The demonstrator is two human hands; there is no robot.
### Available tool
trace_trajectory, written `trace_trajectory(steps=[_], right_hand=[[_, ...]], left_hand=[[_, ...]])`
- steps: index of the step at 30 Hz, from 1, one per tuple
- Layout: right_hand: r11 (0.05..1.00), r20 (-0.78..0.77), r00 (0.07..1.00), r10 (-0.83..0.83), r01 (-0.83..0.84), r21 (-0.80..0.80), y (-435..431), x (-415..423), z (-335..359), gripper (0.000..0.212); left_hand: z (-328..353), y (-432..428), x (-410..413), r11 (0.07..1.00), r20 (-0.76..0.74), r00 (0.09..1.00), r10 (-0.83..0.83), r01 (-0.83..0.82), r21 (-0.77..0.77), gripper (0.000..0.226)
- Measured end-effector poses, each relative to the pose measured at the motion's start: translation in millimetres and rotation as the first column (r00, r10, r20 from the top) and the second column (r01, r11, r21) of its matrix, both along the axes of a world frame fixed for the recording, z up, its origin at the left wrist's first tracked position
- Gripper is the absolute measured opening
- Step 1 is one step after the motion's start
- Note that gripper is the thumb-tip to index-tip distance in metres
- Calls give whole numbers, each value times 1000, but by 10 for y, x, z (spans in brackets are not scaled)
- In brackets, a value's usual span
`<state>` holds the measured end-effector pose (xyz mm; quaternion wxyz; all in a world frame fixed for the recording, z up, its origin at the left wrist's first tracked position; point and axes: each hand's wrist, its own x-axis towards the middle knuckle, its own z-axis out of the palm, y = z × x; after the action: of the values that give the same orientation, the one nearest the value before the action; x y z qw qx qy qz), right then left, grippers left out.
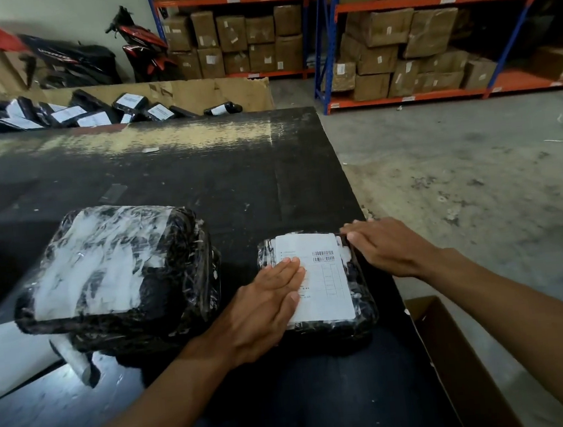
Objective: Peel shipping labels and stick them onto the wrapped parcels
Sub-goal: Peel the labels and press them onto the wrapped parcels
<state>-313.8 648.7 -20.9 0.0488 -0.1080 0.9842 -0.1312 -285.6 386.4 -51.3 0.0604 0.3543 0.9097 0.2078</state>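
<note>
The left hand (264, 304) lies flat, fingers straight and together, pressing the near-left part of the shipping label (324, 278) onto the small wrapped parcel (361, 291) directly beneath it. The right hand (385, 248) is open too. Its fingers reach onto the parcel's far right edge, just beside the label's corner, and they grip nothing. The label already lies across the parcel's top, so the step in hand looks like smoothing it down.

To do that well, the left palm should sweep outward from where it rests toward the right hand, pushing air ahead of it instead of trapping it. The plastic wrap is crinkled, so the corners and long edges probably need firm, separate passes. The barcode, just ahead of the left fingertips, should end up flat and uncreased. The right hand's job is to pin the parcel, which sits close to the edge of the table (200, 173) on that hand's side, with a cardboard box (458, 351) below the right forearm.

Beyond the left hand's outer side sits a larger parcel (113, 264) — pale tape or glare on top, no printed label that I can make out.
</note>
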Motion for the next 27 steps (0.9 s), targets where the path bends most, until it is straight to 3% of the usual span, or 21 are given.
trace_trajectory(steps=[5, 10, 15, 23, 27], right_hand=[[991, 4, 991, 135, -135, -12, -409, -90, 28, 48], [1000, 44, 999, 9, -9, -5, -134, -26, 7, 47], [997, 19, 997, 80, -80, 5, -363, -49, 3, 47], [1000, -32, 999, 1, -1, 15, -268, 163, 62, 49], [987, -14, 987, 161, -161, 9, -411, 426, 19, 54]], left_hand=[[-6, -13, -11, 1000, 3, 1000, 17, -17, -9, 70], [9, 6, -3, 999, 26, 998, 49, -49, 7, 62], [36, -10, -8, 999, 13, 999, 33, -32, -32, 61], [58, 2, 8, 998, 4, 998, 63, -63, -19, 47], [43, -35, 16, 998, -2, 998, 56, -56, -9, 47]])
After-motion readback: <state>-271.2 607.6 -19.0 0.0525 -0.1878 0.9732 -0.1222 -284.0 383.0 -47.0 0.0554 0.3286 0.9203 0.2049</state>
